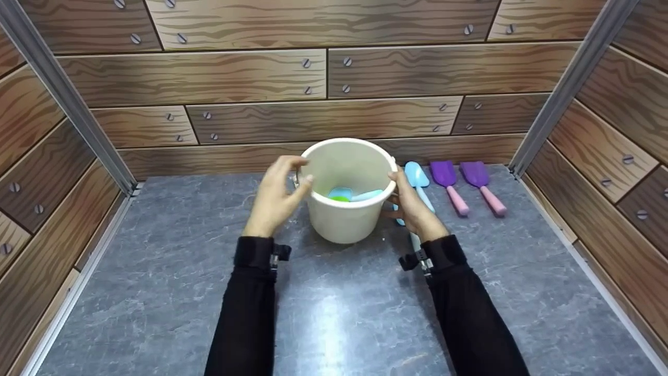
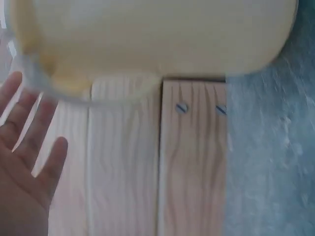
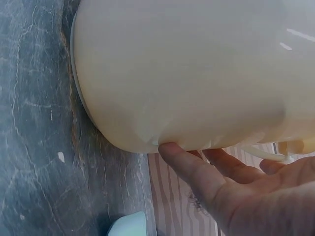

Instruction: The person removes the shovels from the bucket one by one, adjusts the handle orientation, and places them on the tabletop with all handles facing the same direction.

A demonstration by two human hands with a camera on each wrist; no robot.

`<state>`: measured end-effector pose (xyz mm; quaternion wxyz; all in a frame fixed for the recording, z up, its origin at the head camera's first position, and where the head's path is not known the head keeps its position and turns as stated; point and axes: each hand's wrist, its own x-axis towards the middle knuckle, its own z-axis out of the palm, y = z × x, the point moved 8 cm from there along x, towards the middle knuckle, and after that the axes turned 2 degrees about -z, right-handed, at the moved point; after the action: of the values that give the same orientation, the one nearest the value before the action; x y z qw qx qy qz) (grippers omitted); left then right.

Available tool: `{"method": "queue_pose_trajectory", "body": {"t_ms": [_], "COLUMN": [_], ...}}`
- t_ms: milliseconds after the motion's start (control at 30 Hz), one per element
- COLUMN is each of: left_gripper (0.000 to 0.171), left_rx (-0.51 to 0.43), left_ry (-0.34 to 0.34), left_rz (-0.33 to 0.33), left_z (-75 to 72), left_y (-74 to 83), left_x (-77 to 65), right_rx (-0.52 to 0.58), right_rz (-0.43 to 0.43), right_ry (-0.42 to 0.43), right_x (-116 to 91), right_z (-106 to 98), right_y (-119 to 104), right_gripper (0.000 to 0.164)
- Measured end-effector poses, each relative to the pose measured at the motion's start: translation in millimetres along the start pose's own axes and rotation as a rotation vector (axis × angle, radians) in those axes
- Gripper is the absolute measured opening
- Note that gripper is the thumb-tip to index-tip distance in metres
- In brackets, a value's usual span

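A cream-white bucket [image 1: 342, 222] stands near the back of the grey tabletop. Inside it lie a light blue toy shovel [image 1: 366, 196] and something bright green [image 1: 340, 198], partly covered by the rim. My left hand [image 1: 276, 196] is beside the bucket's left rim; in the left wrist view its fingers are spread and apart from the wall. At the right side, my right hand [image 1: 415, 206] touches the bucket with its thumb side near the rim. Fairly straight fingers [image 3: 189, 164] lie against the outer wall in the right wrist view.
Right of the bucket lie a blue shovel [image 1: 417, 175], another blue piece [image 1: 399, 219] half hidden by the right hand, and two purple shovels [image 1: 443, 173] [image 1: 475, 173] with pink handles. Wood-patterned walls [image 1: 261, 120] with metal corner posts [image 1: 553, 94] enclose the table.
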<state>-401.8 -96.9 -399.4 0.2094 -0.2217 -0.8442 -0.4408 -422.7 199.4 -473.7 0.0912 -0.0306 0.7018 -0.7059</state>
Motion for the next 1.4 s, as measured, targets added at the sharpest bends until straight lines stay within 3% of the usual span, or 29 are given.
{"method": "queue_pose_trajectory", "body": {"t_ms": [100, 200, 467, 833, 1067, 1233, 1400], "left_gripper": [0.045, 0.047, 0.051, 0.06, 0.057, 0.054, 0.054], "left_rx": [0.134, 0.224, 0.351, 0.462, 0.337, 0.218, 0.177], "left_ry": [-0.067, -0.172, -0.424, -0.735, -1.005, -1.074, -1.095], "left_rz": [0.097, 0.137, 0.145, 0.11, -0.055, -0.113, -0.113], "left_z": [14.4, 29.2, 50.9, 68.2, 81.2, 88.9, 97.0], "left_y": [22.3, 37.0, 53.9, 53.9, 49.7, 47.0, 47.4], "left_x": [3.0, 6.9, 19.8, 33.7, 41.3, 47.6, 50.6], "right_rx": [0.007, 0.013, 0.011, 0.003, 0.005, 0.013, -0.002], "right_rz": [-0.007, -0.012, -0.005, -0.003, -0.011, -0.013, -0.012], "right_ry": [-0.008, -0.012, -0.008, -0.003, -0.013, -0.015, -0.007], "right_x": [0.5, 1.1, 4.0, 2.2, 0.8, 1.4, 1.7], "right_z": [2.6, 3.8, 2.3, 0.9, -0.6, 1.2, 0.0], "right_y": [-1.8, -3.1, -1.6, 0.0, 1.7, 0.7, 1.4], "right_gripper": [0.084, 0.083, 0.083, 0.084, 0.084, 0.085, 0.085]}}
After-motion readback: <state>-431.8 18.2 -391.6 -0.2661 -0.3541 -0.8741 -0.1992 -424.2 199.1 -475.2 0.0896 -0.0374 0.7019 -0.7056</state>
